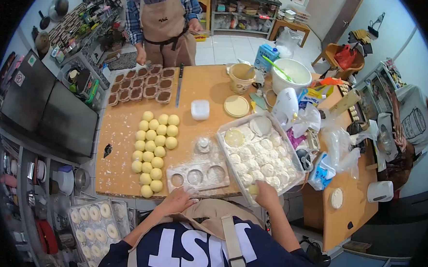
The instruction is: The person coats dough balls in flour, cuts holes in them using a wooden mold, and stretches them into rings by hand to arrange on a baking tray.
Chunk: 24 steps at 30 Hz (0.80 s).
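My left hand [180, 199] lies at the front edge of a floury wooden mould [197, 185] with round hollows, its fingers stretched out and dusted white. My right hand [266, 195] reaches over the near corner of a white tray [297, 162], fingers closed on a pale yellow dough ball [253, 189]. Flour-coated dough balls [258, 157] fill that tray, with a round lid-like disc [260, 126] and a yellowish disc [234, 137] at its far end. Left of the mould, plain yellow dough balls [148, 156] stand in rows. A small floured round piece [203, 145] sits behind the mould.
Brown-filled square cups [150, 91] and a long knife [179, 86] lie at the far side. Behind them stands another person [164, 24] in an apron. A white tub [200, 110], a bucket [292, 77] and bags [337, 145] crowd the right. Trays of rings [93, 228] stand lower left.
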Motion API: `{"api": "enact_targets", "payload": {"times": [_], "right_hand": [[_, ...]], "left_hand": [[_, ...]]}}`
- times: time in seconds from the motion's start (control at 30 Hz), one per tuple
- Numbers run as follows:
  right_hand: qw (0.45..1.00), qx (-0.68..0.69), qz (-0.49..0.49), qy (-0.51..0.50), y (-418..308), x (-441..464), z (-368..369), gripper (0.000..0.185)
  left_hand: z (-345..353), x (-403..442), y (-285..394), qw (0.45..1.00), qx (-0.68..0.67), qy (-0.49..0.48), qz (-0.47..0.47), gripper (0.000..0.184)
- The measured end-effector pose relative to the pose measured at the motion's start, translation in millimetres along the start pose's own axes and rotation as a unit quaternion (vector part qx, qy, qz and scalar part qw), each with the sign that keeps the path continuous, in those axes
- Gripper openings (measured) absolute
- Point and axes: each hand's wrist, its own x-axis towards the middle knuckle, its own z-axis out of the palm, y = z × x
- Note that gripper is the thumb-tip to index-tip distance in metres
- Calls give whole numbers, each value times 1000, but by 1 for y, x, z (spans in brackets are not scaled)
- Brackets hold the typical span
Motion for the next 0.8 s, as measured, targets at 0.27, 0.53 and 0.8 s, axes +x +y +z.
{"api": "enact_targets", "payload": {"times": [0.27,0.53,0.8], "right_hand": [[994,8,-106,-35,60,15,5,44],[979,-82,-76,-170,103,28,-58,30],[944,-233,-41,-231,98,19,-16,26]], "left_hand": [[16,11,54,997,-38,71,-11,32],[28,-1,71,990,-86,101,-45,28],[26,-4,85,987,-93,106,-82,28]]}}
